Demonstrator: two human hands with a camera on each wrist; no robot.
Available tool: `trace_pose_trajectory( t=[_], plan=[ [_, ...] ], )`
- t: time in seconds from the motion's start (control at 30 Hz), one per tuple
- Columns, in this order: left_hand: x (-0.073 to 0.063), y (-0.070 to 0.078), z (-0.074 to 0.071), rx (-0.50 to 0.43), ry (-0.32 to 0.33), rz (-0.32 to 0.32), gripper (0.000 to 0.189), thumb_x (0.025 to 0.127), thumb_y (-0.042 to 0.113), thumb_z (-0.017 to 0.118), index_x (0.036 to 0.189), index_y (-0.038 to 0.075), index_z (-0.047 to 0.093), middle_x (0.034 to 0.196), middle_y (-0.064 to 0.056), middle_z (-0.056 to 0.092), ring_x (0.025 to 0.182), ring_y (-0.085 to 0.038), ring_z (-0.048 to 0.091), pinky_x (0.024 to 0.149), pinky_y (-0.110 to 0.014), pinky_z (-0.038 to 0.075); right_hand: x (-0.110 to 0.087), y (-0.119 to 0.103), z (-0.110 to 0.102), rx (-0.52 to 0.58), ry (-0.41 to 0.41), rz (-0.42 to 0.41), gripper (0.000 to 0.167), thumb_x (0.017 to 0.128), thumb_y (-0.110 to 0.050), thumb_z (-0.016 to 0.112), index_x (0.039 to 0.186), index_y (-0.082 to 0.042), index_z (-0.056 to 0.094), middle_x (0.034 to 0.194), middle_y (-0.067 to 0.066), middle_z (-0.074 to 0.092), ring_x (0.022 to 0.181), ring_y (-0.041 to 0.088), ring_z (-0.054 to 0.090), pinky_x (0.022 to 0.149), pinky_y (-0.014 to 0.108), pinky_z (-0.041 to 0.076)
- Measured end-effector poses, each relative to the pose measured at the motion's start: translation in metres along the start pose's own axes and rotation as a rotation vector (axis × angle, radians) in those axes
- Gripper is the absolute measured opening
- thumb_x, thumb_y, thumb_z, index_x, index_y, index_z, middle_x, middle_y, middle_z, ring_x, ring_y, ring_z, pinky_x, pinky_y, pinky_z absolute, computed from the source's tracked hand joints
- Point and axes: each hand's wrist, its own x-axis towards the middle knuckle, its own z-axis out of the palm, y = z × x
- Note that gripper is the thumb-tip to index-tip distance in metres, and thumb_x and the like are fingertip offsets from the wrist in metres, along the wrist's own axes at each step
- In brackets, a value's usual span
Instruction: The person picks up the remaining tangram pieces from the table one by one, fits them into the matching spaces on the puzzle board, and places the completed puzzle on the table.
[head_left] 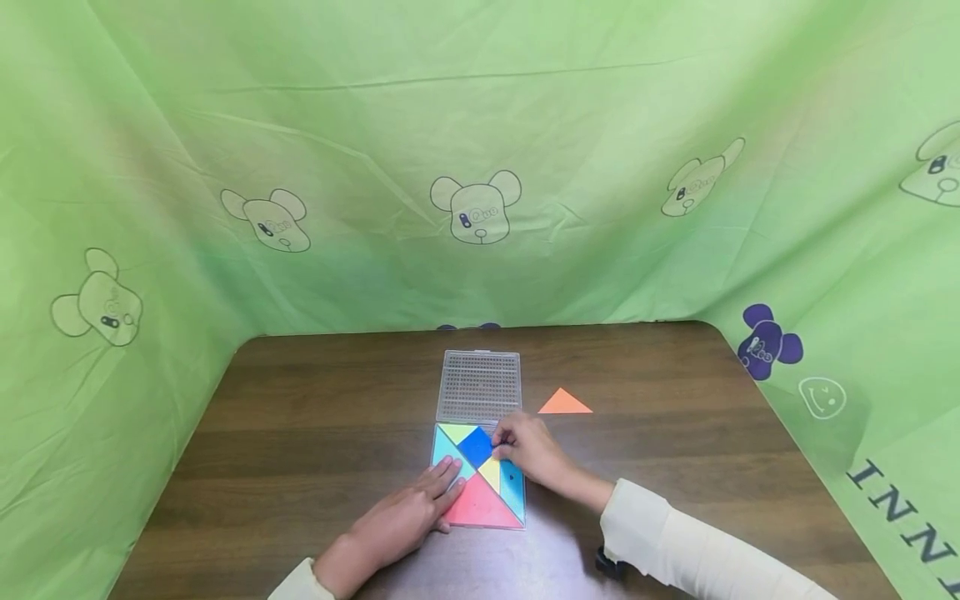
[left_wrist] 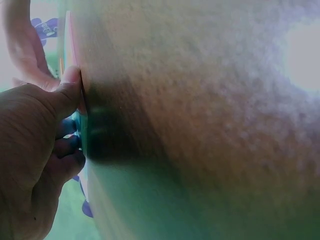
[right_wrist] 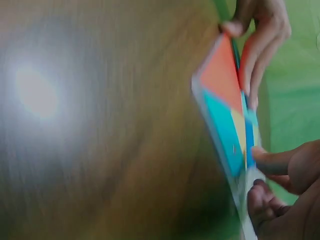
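Note:
A clear case (head_left: 523, 500) lies unfolded on the table, flat coloured tangram pieces fitted in its near half. My left hand (head_left: 412, 508) rests on its left side, fingers stretched over the turquoise triangle (head_left: 442, 447) and thumb at the near edge. Beside that lies a large red triangle (head_left: 483, 504). My right hand (head_left: 531, 448) is at the right edge, its bent thumb and fingertips right at the blue square (head_left: 474, 447); I cannot tell whether they pinch it. In the right wrist view the thumb (right_wrist: 270, 161) touches the blue piece. A small yellow triangle (head_left: 491, 473) lies close by.
An orange triangle (head_left: 566, 402) lies apart on the wooden table (head_left: 315, 417), right of the case's gridded lid (head_left: 480, 385). A dark object (head_left: 609, 563) shows under the right sleeve. Green cloth with bear prints (head_left: 480, 208) hangs around the table's back and sides.

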Motion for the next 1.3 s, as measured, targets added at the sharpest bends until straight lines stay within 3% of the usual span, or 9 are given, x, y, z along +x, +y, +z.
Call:
trace_pose_trajectory(
  t=[0.13, 0.27, 0.47, 0.57, 0.77, 0.9, 1.03, 1.3],
  plan=[
    [0.0, 0.0, 0.001, -0.01, 0.01, 0.002, 0.056, 0.102, 0.036, 0.061, 0.15, 0.008, 0.053, 0.161, -0.015, 0.044, 0.15, -0.03, 0.042, 0.117, -0.041, 0.044, 0.015, 0.015, -0.022, -0.081, 0.061, 0.018, 0.011, 0.082, -0.006, 0.083, 0.088, -0.007, 0.074, 0.09, 0.007, 0.065, 0.087, 0.019, 0.06, 0.08, 0.032, 0.053],
    [-0.001, 0.0, 0.001, 0.001, 0.032, 0.017, 0.056, 0.101, 0.035, 0.063, 0.149, 0.007, 0.054, 0.16, -0.015, 0.046, 0.149, -0.031, 0.043, 0.117, -0.04, 0.044, 0.027, 0.034, -0.052, -0.231, 0.049, 0.03, 0.034, 0.077, -0.01, 0.087, 0.107, 0.0, 0.074, 0.103, 0.015, 0.069, 0.098, 0.03, 0.059, 0.091, 0.047, 0.052],
    [-0.001, 0.001, 0.0, -0.037, 0.012, 0.002, 0.056, 0.102, 0.035, 0.061, 0.15, 0.008, 0.052, 0.161, -0.015, 0.043, 0.151, -0.03, 0.041, 0.117, -0.041, 0.044, 0.034, 0.057, -0.084, -0.357, -0.119, 0.018, 0.055, 0.072, -0.014, 0.092, 0.119, 0.004, 0.071, 0.116, 0.019, 0.07, 0.11, 0.037, 0.061, 0.099, 0.052, 0.053],
    [-0.001, 0.001, 0.001, -0.047, 0.001, -0.004, 0.055, 0.103, 0.034, 0.06, 0.151, 0.008, 0.051, 0.162, -0.014, 0.043, 0.151, -0.03, 0.04, 0.117, -0.041, 0.043, 0.034, 0.062, -0.09, -0.367, -0.201, -0.011, 0.058, 0.072, -0.016, 0.092, 0.122, 0.004, 0.07, 0.115, 0.018, 0.069, 0.107, 0.034, 0.064, 0.097, 0.05, 0.054],
    [-0.002, 0.0, 0.001, -0.052, 0.011, -0.006, 0.056, 0.102, 0.035, 0.061, 0.15, 0.008, 0.052, 0.162, -0.014, 0.043, 0.151, -0.031, 0.041, 0.116, -0.041, 0.045, 0.031, 0.067, -0.087, -0.439, -0.158, -0.093, 0.044, 0.072, -0.004, 0.09, 0.113, 0.002, 0.074, 0.102, 0.012, 0.067, 0.089, 0.023, 0.063, 0.082, 0.041, 0.058],
    [-0.002, 0.0, 0.001, -0.062, 0.021, 0.0, 0.057, 0.102, 0.038, 0.06, 0.151, 0.009, 0.052, 0.161, -0.014, 0.044, 0.15, -0.032, 0.042, 0.113, -0.042, 0.047, 0.03, 0.07, -0.083, -0.467, -0.11, -0.093, 0.031, 0.073, 0.004, 0.085, 0.102, -0.002, 0.075, 0.095, 0.008, 0.066, 0.083, 0.021, 0.061, 0.073, 0.037, 0.057],
    [-0.003, 0.0, 0.001, -0.071, 0.024, 0.002, 0.057, 0.103, 0.039, 0.058, 0.151, 0.009, 0.052, 0.161, -0.014, 0.044, 0.149, -0.033, 0.043, 0.113, -0.043, 0.048, 0.031, 0.072, -0.082, -0.467, -0.085, -0.092, 0.03, 0.07, 0.005, 0.085, 0.093, -0.006, 0.071, 0.091, 0.006, 0.061, 0.081, 0.021, 0.06, 0.069, 0.037, 0.056],
    [-0.001, 0.001, -0.003, -0.1, -0.003, -0.017, 0.056, 0.104, 0.037, 0.058, 0.151, 0.009, 0.051, 0.162, -0.013, 0.043, 0.15, -0.032, 0.041, 0.115, -0.042, 0.046, 0.037, 0.074, -0.088, -0.361, -0.152, -0.02, 0.029, 0.075, 0.012, 0.078, 0.086, -0.008, 0.061, 0.089, 0.005, 0.052, 0.074, 0.018, 0.051, 0.064, 0.026, 0.045]
  ],
)
